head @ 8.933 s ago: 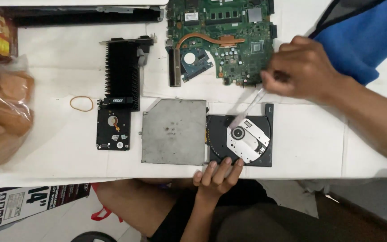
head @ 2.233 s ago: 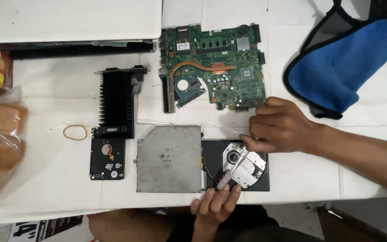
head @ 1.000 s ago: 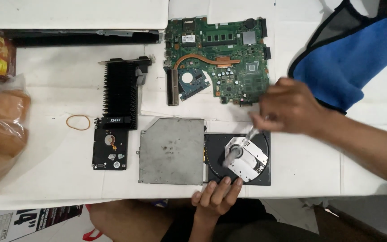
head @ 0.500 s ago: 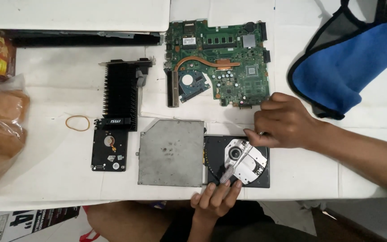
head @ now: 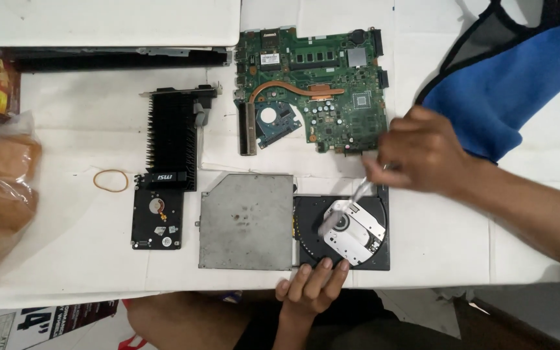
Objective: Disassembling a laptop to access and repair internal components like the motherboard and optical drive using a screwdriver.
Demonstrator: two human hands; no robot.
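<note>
1. A black opened optical disc drive (head: 341,230) with a silver metal mechanism lies at the near edge of the white tabletop (head: 85,259)
2. The left hand (head: 314,290) rests its fingertips on the drive's near edge, fingers loosely extended, gripping nothing
3. The right hand (head: 422,150) hovers just beyond the drive's far right corner, fingers pinched on a thin, blurred tool (head: 361,189) angled down to the mechanism
4. A grey metal drive cover (head: 246,220) lies just left of the drive
5. A green laptop motherboard (head: 312,91) lies beyond the drive
</note>
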